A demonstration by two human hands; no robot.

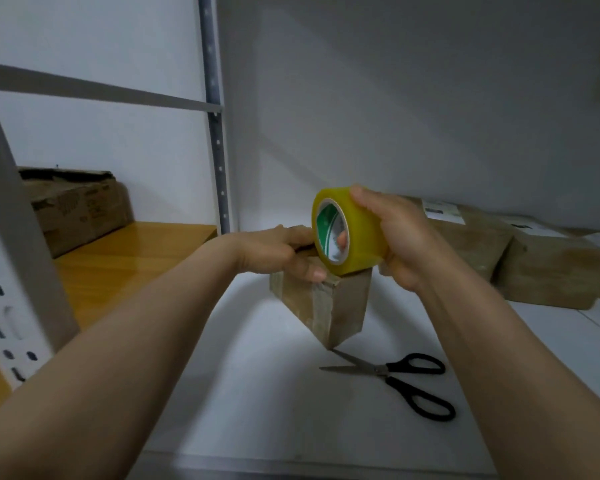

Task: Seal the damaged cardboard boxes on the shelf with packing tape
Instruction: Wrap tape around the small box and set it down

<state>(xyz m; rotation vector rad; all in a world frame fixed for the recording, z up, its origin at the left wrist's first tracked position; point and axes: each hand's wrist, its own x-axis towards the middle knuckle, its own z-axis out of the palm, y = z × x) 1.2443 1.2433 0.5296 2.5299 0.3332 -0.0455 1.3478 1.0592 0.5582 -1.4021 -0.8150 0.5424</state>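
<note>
A small cardboard box [329,306] stands on the white shelf [257,393], one corner turned toward me, with clear tape strips down its near-left face. My left hand [281,252] rests on the box's top, thumb curled over the near edge. My right hand [395,237] grips a yellow roll of packing tape [357,233] upright on the box's top right edge, with a fingertip showing inside the green-and-white core. Whether a strip of tape runs from the roll to the box is unclear.
Open scissors with black handles [395,375] lie on the shelf just in front of the box. Two larger labelled cardboard boxes [534,265] sit at the back right. A worn box [80,209] rests on a wooden shelf [125,258] at left, behind a metal upright [217,140].
</note>
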